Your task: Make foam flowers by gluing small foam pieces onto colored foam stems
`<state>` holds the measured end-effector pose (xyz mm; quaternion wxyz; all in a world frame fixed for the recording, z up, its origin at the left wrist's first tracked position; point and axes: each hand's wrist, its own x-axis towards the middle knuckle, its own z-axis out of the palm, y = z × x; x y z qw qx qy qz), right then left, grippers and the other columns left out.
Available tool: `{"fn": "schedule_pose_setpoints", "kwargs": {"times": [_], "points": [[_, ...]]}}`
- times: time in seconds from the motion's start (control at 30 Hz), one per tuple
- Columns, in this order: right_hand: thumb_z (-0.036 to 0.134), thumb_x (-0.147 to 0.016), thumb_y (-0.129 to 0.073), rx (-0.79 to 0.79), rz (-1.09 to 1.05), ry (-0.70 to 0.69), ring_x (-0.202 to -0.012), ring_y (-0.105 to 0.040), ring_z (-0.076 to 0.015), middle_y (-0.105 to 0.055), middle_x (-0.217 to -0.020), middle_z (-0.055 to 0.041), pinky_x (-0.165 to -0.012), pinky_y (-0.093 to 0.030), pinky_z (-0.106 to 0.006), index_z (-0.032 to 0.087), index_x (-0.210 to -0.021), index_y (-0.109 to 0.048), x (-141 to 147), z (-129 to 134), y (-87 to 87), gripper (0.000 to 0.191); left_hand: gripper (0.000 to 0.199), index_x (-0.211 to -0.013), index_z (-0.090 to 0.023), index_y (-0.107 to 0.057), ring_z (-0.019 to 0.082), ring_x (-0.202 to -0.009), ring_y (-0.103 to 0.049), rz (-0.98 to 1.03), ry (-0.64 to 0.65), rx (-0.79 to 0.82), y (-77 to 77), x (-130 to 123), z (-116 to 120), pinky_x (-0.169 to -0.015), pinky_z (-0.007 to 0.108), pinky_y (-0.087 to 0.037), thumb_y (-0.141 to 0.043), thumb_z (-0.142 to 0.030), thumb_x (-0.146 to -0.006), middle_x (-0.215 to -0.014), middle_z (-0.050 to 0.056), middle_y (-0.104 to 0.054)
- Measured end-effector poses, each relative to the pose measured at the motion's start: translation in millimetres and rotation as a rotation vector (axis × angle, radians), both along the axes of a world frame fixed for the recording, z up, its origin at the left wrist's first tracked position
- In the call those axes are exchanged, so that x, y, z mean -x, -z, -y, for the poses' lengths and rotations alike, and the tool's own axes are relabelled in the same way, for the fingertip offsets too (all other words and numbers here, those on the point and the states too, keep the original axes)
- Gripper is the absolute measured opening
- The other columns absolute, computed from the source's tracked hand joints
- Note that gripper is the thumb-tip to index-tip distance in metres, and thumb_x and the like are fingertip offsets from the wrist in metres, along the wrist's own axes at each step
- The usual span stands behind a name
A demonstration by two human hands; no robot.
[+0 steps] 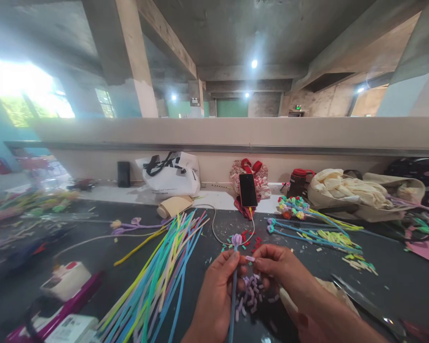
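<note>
My left hand (219, 281) is closed around a blue pipe cleaner stem (233, 305), which stands upright with a small lilac flower head (237, 239) at its top. Between the thumb and fingers of my right hand (277, 267) is a short lilac pipe cleaner piece (250, 258), held close beside the stem. My left fingertips are near that piece too; whether they touch it I cannot tell. Below both hands, a pile of cut lilac pieces (250, 295) lies on the dark table.
Long coloured pipe cleaners (160, 267) lie to the left. Finished blue-stemmed pieces (314, 233) and scissors (370, 305) are on the right. A phone (248, 189) with a cable leans at the back, near a white bag (169, 174). A power strip (57, 309) sits front left.
</note>
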<state>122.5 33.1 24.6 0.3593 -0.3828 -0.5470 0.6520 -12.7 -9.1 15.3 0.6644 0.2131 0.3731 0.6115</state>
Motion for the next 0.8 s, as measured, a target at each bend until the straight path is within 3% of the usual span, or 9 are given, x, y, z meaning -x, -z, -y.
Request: {"fn": "schedule_pose_setpoints", "kwargs": {"times": [0.23, 0.47, 0.6, 0.8], "points": [[0.034, -0.061, -0.068, -0.021, -0.018, 0.019, -0.035, -0.045, -0.0052, -0.054, -0.044, 0.0055, -0.033, -0.025, -0.015, 0.014, -0.065, -0.060, 1.9, -2.9, 5.3, 0.022, 0.012, -0.066, -0.013, -0.058, 0.005, -0.044, -0.050, 0.021, -0.018, 0.014, 1.4, -2.7, -1.7, -0.040, 0.013, -0.037, -0.062, -0.025, -0.067, -0.053, -0.002, -0.056], [0.034, -0.061, -0.067, -0.089, -0.001, 0.062, -0.035, -0.041, -0.0051, -0.051, -0.042, 0.0054, -0.035, -0.025, -0.016, 0.015, -0.063, -0.063, 3.0, -3.4, 9.4, 0.020, 0.018, -0.065, -0.013, -0.058, 0.004, -0.038, -0.042, 0.048, -0.014, 0.040, 3.9, -4.7, -4.3, -0.034, 0.012, -0.032, -0.069, -0.026, -0.058, -0.047, -0.003, -0.051], [0.031, -0.063, -0.064, -0.291, 0.146, 0.070, -0.039, -0.040, -0.0061, -0.051, -0.048, 0.0048, -0.036, -0.028, -0.017, 0.016, -0.061, -0.063, 2.9, -4.1, 8.3, 0.015, 0.018, -0.065, -0.014, -0.056, 0.005, -0.039, -0.043, 0.024, -0.022, 0.024, 2.6, -4.8, -3.0, -0.035, 0.013, -0.034, -0.068, -0.025, -0.059, -0.046, -0.003, -0.051], [0.016, -0.070, -0.055, -0.752, 0.420, 0.077, -0.053, -0.049, -0.0099, -0.053, -0.059, 0.0021, -0.049, -0.037, -0.019, 0.017, -0.064, -0.059, 0.7, 0.0, 7.1, 0.008, 0.016, -0.063, -0.014, -0.055, 0.004, -0.040, -0.041, -0.027, -0.024, -0.041, 8.5, -4.6, -4.2, -0.036, 0.013, -0.034, -0.066, -0.026, -0.062, -0.049, -0.004, -0.050]]}}
